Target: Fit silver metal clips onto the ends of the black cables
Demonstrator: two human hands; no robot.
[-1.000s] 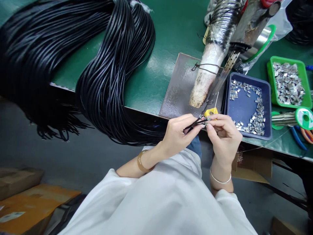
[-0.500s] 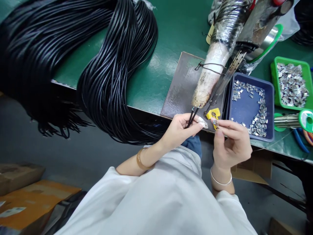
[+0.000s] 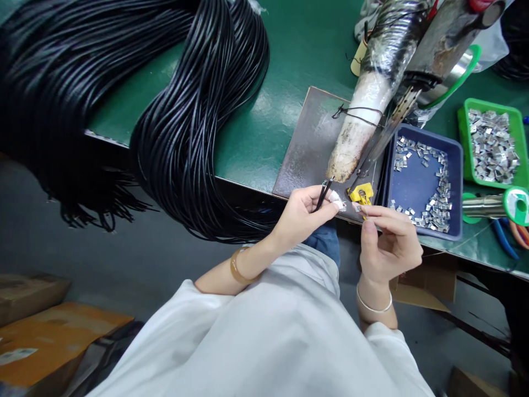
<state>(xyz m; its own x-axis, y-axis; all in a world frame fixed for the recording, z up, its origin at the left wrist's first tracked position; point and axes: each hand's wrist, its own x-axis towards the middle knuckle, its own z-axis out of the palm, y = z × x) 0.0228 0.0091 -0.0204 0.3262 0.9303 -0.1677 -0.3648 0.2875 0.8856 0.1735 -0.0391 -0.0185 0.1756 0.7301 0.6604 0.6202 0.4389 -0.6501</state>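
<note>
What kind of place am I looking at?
Probably an electrical workshop or factory. Thick bundles of black cables hang over the edge of a green bench, and a blue tray and green tray hold small metal parts.

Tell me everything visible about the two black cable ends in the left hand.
The two black cable ends are slim, with plastic- or rubber-looking jackets. Fine wire shows at the tips, too small to make out clearly. Nearly side by side, they slant out of the left hand, which holds them and hides the rest. The tips are close to the stained white cone; contact is unclear.
</note>
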